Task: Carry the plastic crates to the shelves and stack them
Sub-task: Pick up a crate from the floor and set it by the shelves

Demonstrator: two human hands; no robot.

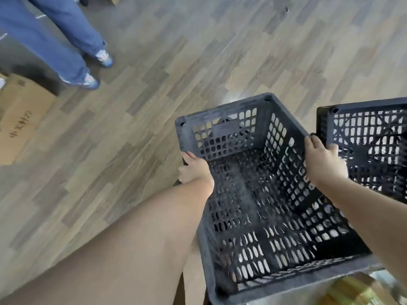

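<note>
The left hand [195, 169] clamps the left rim of the empty black perforated plastic crate [264, 205]. The right hand [323, 164] clamps its right rim. Its long axis runs away from the body. A second black perforated crate [370, 146] lies immediately right, nearest the right hand.

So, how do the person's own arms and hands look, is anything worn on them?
Both forearms are bare, with no sleeve in view. The left hand and the right hand wear no gloves. No watch, bracelet or ring shows. The image is slightly blurred, so small details cannot be told.
</note>
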